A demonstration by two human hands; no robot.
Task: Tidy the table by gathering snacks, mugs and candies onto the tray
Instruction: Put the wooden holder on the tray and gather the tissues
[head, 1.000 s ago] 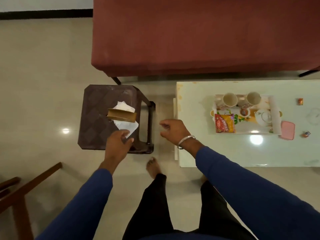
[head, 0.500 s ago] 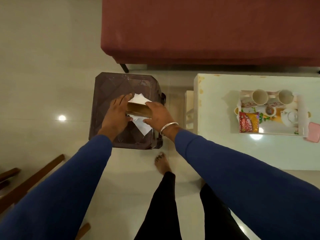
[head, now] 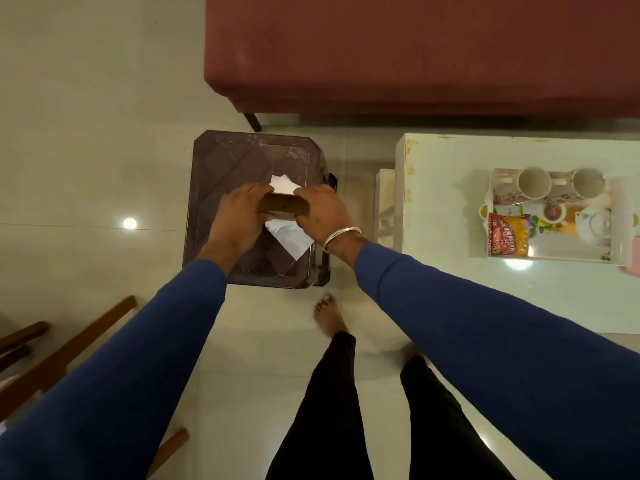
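Hands: left hand (head: 239, 216) and right hand (head: 320, 211) both grip box (head: 284, 206) over papers (head: 289, 233) on stool (head: 242, 168). Tray (head: 620, 216) with mugs (head: 534, 183), snack (head: 508, 234) sits at 3 o'clock on table (head: 450, 202). Step looks like fetching box; next, carry it right.

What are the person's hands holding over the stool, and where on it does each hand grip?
A brown napkin holder: the left hand grips its left end, the right hand its right end.
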